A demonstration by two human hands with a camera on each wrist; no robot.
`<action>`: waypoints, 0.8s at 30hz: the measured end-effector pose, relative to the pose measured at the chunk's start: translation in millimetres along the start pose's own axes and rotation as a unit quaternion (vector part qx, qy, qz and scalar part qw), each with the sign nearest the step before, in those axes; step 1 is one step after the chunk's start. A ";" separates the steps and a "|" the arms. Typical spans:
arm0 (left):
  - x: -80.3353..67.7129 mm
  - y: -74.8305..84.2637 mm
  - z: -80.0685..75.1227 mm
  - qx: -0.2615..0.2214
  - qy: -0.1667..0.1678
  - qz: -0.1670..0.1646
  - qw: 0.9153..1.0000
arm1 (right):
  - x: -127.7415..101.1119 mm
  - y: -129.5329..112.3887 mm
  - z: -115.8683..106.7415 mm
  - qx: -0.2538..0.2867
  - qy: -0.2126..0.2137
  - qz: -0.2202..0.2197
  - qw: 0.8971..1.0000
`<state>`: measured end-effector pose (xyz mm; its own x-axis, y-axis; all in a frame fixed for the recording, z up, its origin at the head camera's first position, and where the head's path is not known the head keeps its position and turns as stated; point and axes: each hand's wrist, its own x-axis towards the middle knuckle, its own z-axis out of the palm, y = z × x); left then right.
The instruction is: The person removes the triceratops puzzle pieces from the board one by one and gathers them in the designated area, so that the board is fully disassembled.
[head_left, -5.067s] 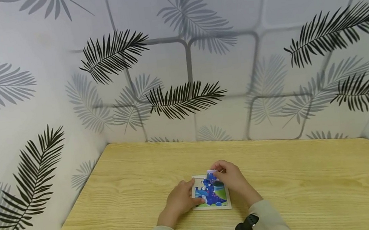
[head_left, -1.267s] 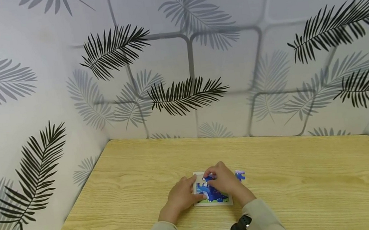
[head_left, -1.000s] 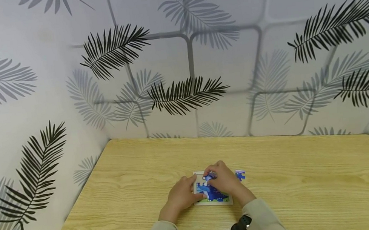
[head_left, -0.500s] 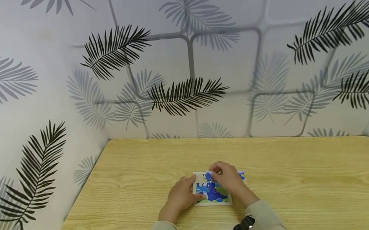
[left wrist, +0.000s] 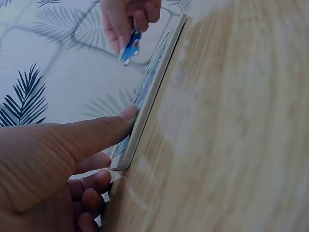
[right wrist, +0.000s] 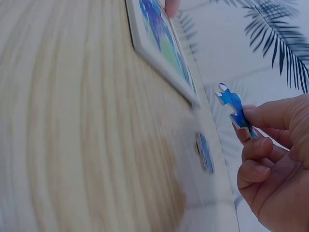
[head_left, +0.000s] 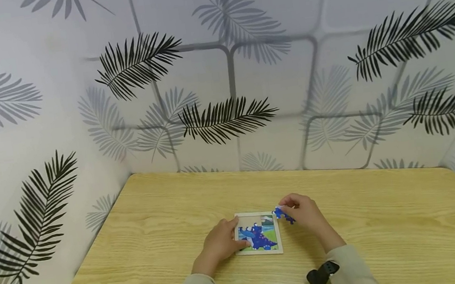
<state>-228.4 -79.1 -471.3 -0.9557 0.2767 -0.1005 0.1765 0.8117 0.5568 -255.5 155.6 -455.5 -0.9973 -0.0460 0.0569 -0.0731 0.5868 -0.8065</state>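
Observation:
A small square puzzle tray point(head_left: 278, 234) with a blue dinosaur picture lies flat on the wooden table point(head_left: 390, 236). My left hand point(head_left: 231, 239) rests at its left edge, and the straight thumb point(left wrist: 126, 115) presses on the tray point(left wrist: 153, 87). My right hand point(head_left: 293, 209) hovers just past the tray's upper right corner. It pinches a blue puzzle piece point(head_left: 279, 212) between thumb and fingers. The right wrist view shows this piece point(right wrist: 235, 108) in the air, clear of the tray point(right wrist: 159, 55). Another blue piece point(right wrist: 205, 152) lies blurred on the table below it.
Walls with a leaf pattern point(head_left: 225, 119) close in the table at the back and on the left. Bare wood stretches to the right of the tray and behind it. The table's front edge is near my sleeves.
My right hand has moved from over the tray to its right side, with a blue piece pinched in it. The left hand has stayed on the tray's left edge.

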 end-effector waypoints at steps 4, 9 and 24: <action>0.1 -0.6 0.7 0.000 0.001 -0.001 1.000 | -2.2 14.8 -14.7 -0.007 0.011 0.025 1.000; 0.4 -0.9 0.9 -0.001 0.001 0.000 1.000 | -8.5 28.2 -31.8 -0.010 0.017 0.030 0.999; -1.5 0.8 -1.4 -0.001 -0.002 -0.002 1.000 | -12.5 47.9 -42.2 -0.029 0.013 0.044 0.999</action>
<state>-227.2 -79.5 -469.6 -0.9555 0.2756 -0.1054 0.1727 0.8120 0.5575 -246.8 218.5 -470.0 -0.9996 0.0282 0.0035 0.0152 0.6335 -0.7736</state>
